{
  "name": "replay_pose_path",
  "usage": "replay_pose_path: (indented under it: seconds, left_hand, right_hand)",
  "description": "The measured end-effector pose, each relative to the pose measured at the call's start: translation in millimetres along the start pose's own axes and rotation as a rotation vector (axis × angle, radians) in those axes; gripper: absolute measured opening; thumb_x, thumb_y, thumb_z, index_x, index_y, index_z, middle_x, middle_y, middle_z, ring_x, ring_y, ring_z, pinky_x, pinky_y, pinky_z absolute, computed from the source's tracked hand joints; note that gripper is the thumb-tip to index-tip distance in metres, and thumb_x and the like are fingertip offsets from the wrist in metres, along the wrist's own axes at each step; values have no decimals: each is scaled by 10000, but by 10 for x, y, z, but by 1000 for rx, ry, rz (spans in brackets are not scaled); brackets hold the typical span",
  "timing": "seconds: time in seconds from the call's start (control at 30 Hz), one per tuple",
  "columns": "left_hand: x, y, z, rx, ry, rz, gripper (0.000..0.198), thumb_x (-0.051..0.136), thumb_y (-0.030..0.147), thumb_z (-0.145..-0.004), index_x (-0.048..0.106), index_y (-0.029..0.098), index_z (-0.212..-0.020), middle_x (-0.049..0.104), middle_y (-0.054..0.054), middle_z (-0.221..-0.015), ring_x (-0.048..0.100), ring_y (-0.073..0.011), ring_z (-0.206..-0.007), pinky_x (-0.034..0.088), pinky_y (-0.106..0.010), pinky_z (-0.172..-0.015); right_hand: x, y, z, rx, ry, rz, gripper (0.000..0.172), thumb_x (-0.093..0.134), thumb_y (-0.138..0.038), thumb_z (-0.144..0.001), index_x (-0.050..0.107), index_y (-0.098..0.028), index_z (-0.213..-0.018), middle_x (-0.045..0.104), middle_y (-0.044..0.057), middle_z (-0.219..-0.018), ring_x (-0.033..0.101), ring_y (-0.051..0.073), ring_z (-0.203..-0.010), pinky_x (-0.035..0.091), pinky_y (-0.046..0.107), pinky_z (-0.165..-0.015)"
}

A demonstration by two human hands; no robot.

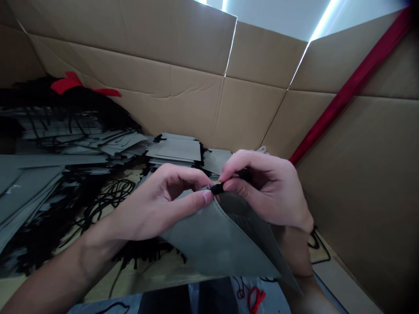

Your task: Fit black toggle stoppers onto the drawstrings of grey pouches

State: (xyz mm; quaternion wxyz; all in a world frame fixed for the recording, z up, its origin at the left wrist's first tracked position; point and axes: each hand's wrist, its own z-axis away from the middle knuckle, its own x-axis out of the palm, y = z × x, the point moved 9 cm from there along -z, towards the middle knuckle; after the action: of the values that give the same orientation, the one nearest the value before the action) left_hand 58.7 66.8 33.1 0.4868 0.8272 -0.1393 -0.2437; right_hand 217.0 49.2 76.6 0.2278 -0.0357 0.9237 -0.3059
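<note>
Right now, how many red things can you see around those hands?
3. A red ribbon lies on the dark pile at far left, a red strip runs along the cardboard wall at right, and a red cord sits below the hands. Others may be hidden.

Both hands, left hand (157, 203) and right hand (265, 187), pinching a black cord end (217, 189) atop a grey paper bag (216, 235).

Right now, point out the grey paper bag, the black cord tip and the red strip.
grey paper bag (216, 237), head view, front panel.
black cord tip (217, 189), head view, end between fingertips.
red strip (352, 83), head view, mid-length.
</note>
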Motion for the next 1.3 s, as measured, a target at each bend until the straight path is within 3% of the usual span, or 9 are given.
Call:
replay_pose_path:
  seconds: [0.13, 0.3, 0.53, 0.7, 0.83, 0.97, 1.13, 1.3]
  left_hand:
    - [-13, 74, -2, 78, 23, -47, 102, 826, 277, -1007, 924, 276, -979, 860, -14, -879, 803, -196, -819, 664, -244, -717]
    - [-1, 132, 41, 168, 13, -158, 89, 830, 255, -1025, 916, 268, -1044, 849, -3, -860, 813, -208, -789, 704, -285, -734]
    - [-61, 257, 174, 326, 92, -155, 236, 820, 113, -988, 861, 312, -1108, 886, 20, -1008, 836, -176, -871, 702, -280, -842]
    - [34, 353, 161, 378, -71, -178, 172, 786, 132, -1009, 812, 301, -992, 787, 36, -798, 724, -164, -669, 625, -286, -654]
    - [19, 382, 143, 398, 23, -392, 138, 727, 135, -1052, 778, 262, -1060, 789, 27, -863, 764, -155, -771, 578, -270, -674]
    - [66, 411, 189, 478, 99, -572, 123, 683, 128, -1093, 740, 230, -1057, 749, 29, -845, 761, -135, -766, 549, -247, -665]
    - [116, 423, 263, 598, 150, -739, 173, 667, 66, -1064, 717, 229, -1096, 765, -5, -906, 744, -158, -738, 541, -275, -649]
    - [119, 477, 255, 562, 71, -582, 182, 708, 75, -1040, 743, 246, -988, 782, -26, -866, 763, -178, -730, 549, -273, -603]
  right_hand:
    - [120, -18, -11, -41, -99, -7, 419, 1114, -295, -796, 871, -205, -1126, 859, 9, -1040, 747, 124, -841, 604, 213, -717]
    - [156, -18, -2, -56, -113, -12, 256, 1051, -218, -881, 866, -184, -1055, 868, 8, -976, 766, 126, -828, 616, 227, -738]
    - [147, 41, 3, -22, -120, -128, 279, 1078, -212, -836, 851, -178, -994, 818, 0, -911, 733, 111, -771, 597, 195, -673]
    - [197, 56, -35, -108, -137, -333, 292, 1095, -169, -798, 849, -172, -955, 819, -2, -860, 735, 110, -712, 598, 198, -646]
    - [130, 34, -44, -132, -50, -161, 284, 1084, -164, -818, 855, -171, -986, 825, 12, -929, 749, 122, -820, 614, 211, -741]
    - [118, -85, -22, -203, -31, 24, 274, 1073, -215, -850, 851, -175, -1007, 850, 12, -937, 742, 129, -807, 628, 253, -800]
    - [115, -108, 3, -143, -29, 119, 188, 1002, -235, -946, 827, -188, -996, 844, 2, -920, 734, 123, -784, 626, 255, -769]
    - [125, -80, 36, -95, -45, -24, 206, 1020, -229, -923, 835, -186, -1001, 823, -4, -889, 726, 116, -755, 612, 236, -707]
